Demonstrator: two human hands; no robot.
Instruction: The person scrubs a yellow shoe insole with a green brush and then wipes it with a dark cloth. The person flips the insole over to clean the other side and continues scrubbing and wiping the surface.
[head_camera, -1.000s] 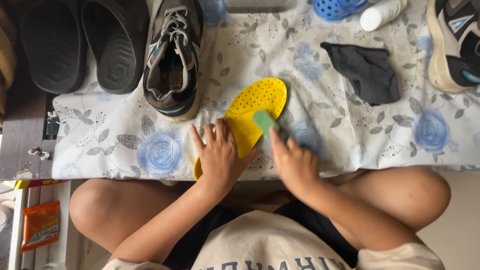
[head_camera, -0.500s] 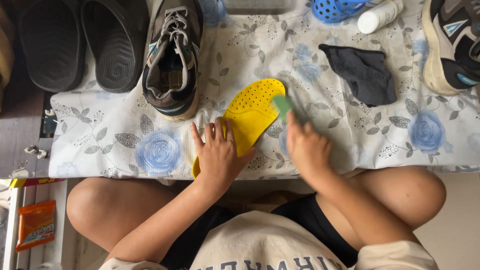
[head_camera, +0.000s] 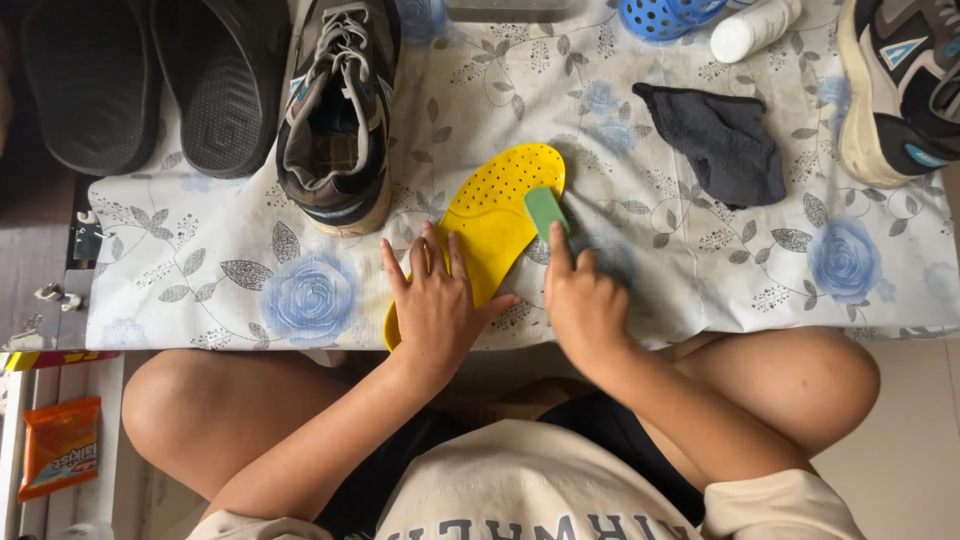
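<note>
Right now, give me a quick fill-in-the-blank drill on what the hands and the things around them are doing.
1. The left hand lies flat on the ____ insole.
2. The right hand holds a small ____ block against the insole.
3. The dark cloth lies to the ____ of the insole in the picture.
4. The table cover is printed with blue ____.

Missing words: yellow; green; right; roses

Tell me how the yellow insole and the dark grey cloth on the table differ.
The yellow insole is stiff-looking, shoe-shaped and dotted with small holes; the dark grey cloth is soft, crumpled and plain. The insole is pinned under the left hand while the right hand presses a green block on it; the cloth lies untouched, farther right. Both rest on the flowered table cover.
</note>
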